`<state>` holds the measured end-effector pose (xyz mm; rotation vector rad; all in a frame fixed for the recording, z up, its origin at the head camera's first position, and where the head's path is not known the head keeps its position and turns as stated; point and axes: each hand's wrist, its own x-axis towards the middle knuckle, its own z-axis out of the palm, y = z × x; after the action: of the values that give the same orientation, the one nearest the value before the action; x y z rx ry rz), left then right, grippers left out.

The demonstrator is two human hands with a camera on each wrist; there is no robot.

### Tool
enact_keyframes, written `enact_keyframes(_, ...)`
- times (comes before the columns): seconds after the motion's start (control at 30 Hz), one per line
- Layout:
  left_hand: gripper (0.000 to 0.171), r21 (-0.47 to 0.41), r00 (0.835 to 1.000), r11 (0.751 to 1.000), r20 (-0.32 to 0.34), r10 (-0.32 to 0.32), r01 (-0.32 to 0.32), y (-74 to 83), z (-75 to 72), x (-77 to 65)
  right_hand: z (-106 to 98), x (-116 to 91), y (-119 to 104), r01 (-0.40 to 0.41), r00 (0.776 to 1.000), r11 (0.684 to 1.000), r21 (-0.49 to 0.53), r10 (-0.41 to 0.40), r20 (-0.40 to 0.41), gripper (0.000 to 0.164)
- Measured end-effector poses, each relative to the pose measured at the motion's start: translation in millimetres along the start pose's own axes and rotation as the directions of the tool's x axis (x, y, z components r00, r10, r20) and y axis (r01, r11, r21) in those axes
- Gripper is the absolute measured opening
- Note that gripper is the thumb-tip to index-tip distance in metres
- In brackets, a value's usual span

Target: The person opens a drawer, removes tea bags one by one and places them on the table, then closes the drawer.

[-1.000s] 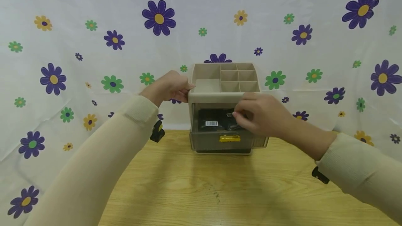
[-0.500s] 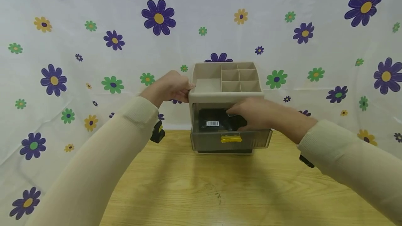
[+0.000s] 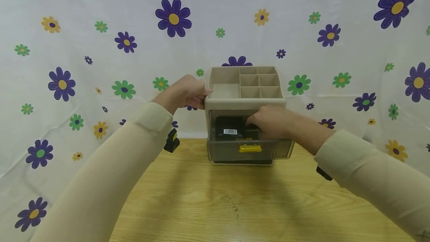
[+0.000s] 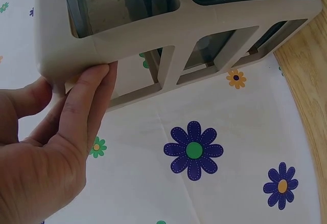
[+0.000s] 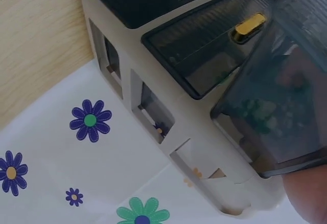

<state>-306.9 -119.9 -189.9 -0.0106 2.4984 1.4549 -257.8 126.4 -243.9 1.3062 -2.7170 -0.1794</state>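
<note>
Pinching beige organizer [image 3: 245, 103], centre of head frame; reaching into drawer [image 3: 226, 151].
With left hand [image 3: 189, 92], gripping organizer's upper-left edge between thumb and fingers; with right hand [image 3: 274, 120], reaching beside barcoded black item [image 3: 231, 123], hiding most fingers, leaving pinch or spread undetermined.

white cloth [image 3: 144, 62] with purple, orange and green flowers [image 3: 173, 19] behind a wood-grain tabletop [image 3: 201, 201]

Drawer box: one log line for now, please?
left hand: fingers grip drawer box corner; right hand: in open top drawer, hold unclear; black item: in drawer, barcode showing; lower drawers: closed
</note>
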Motion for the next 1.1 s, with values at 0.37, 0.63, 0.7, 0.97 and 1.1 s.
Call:
enact_keyframes(0.37,0.031,0.005,1.0,1.0,0.0,-0.006,0.006,-1.0,1.4,1.0,-9.6,-10.8,-0.9,0.013,0.98,0.996,0.085,0.004,-0.2,0.005)
enact_keyframes(0.63,0.03,0.006,1.0,1.0,0.002,-0.014,0.014,2.1,1.1,-0.8,-34.1,-24.7,2.6,0.008,0.956,0.997,0.082,0.017,-0.292,0.007)
enact_keyframes(0.7,0.03,0.002,1.0,1.0,0.003,-0.02,0.02,1.1,0.8,-0.8,-39.3,-27.9,5.2,0.03,0.938,0.997,0.064,-0.006,-0.346,0.009)
enact_keyframes(0.97,0.029,0.003,1.0,1.0,-0.001,-0.007,0.007,-1.3,-0.1,-1.1,-55.2,-44.8,14.5,0.002,0.796,1.0,-0.023,-0.016,-0.605,0.011)
enact_keyframes(1.1,0.03,-0.001,1.0,1.0,0.004,0.001,-0.001,-0.8,0.0,-2.0,-53.4,-52.9,25.9,-0.045,0.666,0.994,-0.098,-0.044,-0.745,0.019)
